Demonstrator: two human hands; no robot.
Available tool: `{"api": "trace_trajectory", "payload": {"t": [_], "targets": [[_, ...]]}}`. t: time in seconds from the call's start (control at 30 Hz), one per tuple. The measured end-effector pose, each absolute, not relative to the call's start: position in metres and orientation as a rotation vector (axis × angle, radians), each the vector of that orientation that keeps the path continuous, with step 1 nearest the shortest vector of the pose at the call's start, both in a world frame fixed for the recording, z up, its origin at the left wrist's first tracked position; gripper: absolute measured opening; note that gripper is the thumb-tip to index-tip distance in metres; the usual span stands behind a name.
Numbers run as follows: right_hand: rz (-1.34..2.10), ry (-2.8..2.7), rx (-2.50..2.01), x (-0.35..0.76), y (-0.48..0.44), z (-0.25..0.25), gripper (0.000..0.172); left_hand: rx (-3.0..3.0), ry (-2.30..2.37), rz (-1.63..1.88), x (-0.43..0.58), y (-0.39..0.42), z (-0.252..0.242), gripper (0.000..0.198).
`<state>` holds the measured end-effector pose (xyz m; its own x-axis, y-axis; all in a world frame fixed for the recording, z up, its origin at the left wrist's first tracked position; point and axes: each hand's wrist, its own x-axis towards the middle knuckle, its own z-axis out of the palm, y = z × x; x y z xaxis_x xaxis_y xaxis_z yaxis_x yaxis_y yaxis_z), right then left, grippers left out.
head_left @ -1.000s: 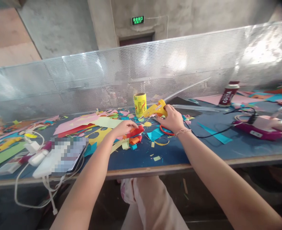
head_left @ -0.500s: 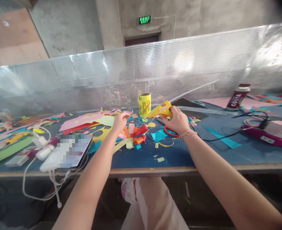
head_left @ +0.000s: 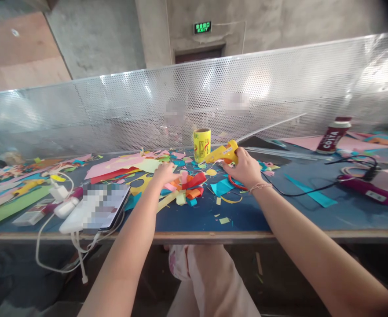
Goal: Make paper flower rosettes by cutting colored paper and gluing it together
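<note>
One bunch of paper loops (head_left: 194, 193), in red, orange, pink, pale yellow and blue, lies on the blue worktop (head_left: 247, 222), set back a little from the middle of its front edge. The left hand (head_left: 165, 174) is at the bunch's left side, palm down with its fingers bent; whether they pinch a loop or only rest against it, I cannot tell. The right hand (head_left: 245, 169) is wrapped around the grip of a yellow glue gun (head_left: 225, 153), which is held behind and to the right of the bunch, its nozzle directed left. Just beyond the nozzle a yellow roll (head_left: 202, 147) with a hollow core stands upright.

Below the right hand, a piece of blue paper (head_left: 222, 187) lies next to a red ring (head_left: 238, 183) partly hidden by the hand. Left of the bunch is a yellow sheet with round holes (head_left: 140, 185), and behind that a pink sheet (head_left: 111, 167) overlaps a red one. Small scraps are scattered between these and the back edge.

Toward the left along the front edge sit a phone (head_left: 116, 209) and white cables (head_left: 38, 246) that hang over it. On the right are a purple power strip (head_left: 365, 189), a long blue paper wedge (head_left: 312, 192) and, near the back edge, a dark red bottle (head_left: 334, 135). A perforated metal panel (head_left: 181, 94) rises behind the worktop.
</note>
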<state>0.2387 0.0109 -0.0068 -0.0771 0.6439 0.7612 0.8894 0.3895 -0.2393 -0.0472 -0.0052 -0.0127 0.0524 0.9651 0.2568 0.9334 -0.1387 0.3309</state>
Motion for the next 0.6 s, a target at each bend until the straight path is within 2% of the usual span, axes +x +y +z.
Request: {"api": "trace_trajectory", "payload": {"t": [0.07, 0.17, 0.27, 0.33, 0.43, 0.53, 0.6], "targets": [[-0.377, -1.802, -1.358, 0.236, 0.010, -0.008, 0.039, 2.137, 2.179, 0.614, -0.049, -0.010, -0.006, 0.047], [-0.381, -1.823, -1.379, 0.232, 0.009, -0.009, 0.041, 1.998, 2.251, 0.338, -0.050, -0.017, 0.006, 0.051], [-0.358, -1.845, -1.397, 0.231, 0.009, -0.009, 0.044, 1.834, 2.186, 0.026, -0.046, -0.024, 0.015, 0.050], [-0.342, -1.840, -1.418, 0.230, 0.008, -0.008, 0.045, 1.785, 2.061, -0.061, -0.041, -0.028, 0.018, 0.042], [-0.323, -1.829, -1.438, 0.230, 0.008, -0.007, 0.047, 1.803, 1.911, -0.045, -0.034, -0.031, 0.019, 0.038], [-0.309, -1.834, -1.442, 0.230, 0.008, -0.007, 0.047, 1.907, 1.902, 0.063, -0.031, -0.030, 0.018, 0.060], [-0.303, -1.837, -1.441, 0.231, 0.009, -0.008, 0.046, 2.027, 1.911, 0.138, -0.032, -0.027, 0.016, 0.065]]}}
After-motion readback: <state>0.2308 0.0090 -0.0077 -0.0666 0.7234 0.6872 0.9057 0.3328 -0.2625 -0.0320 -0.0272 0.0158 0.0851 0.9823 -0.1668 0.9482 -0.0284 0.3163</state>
